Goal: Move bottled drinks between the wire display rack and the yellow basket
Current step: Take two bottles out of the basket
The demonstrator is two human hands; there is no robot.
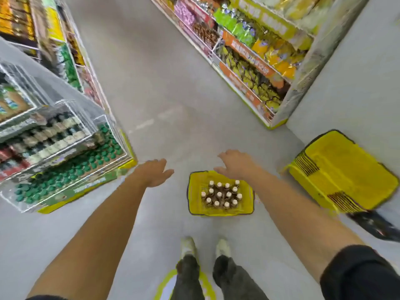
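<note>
Yellow basket (246, 210) of bottles (219, 194) mid-aisle; left hand (154, 173), right hand (234, 164) spread, empty, floor (164, 83) open.

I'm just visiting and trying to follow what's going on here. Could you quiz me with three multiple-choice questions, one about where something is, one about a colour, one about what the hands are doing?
1. Where is the basket holding the bottles?
A. On the floor ahead of the feet
B. On the wire rack
C. In the left hand

2. What colour are those bottles' caps?
A. Green
B. White
C. Red

3. What are the hands doing?
A. Both holding bottles
B. Both open and empty
C. One lifting the basket

Answers: 1 A, it sits on the grey floor past the shoes. 2 B, pale caps show from above. 3 B, left hand and right hand have spread fingers, nothing held.
</note>
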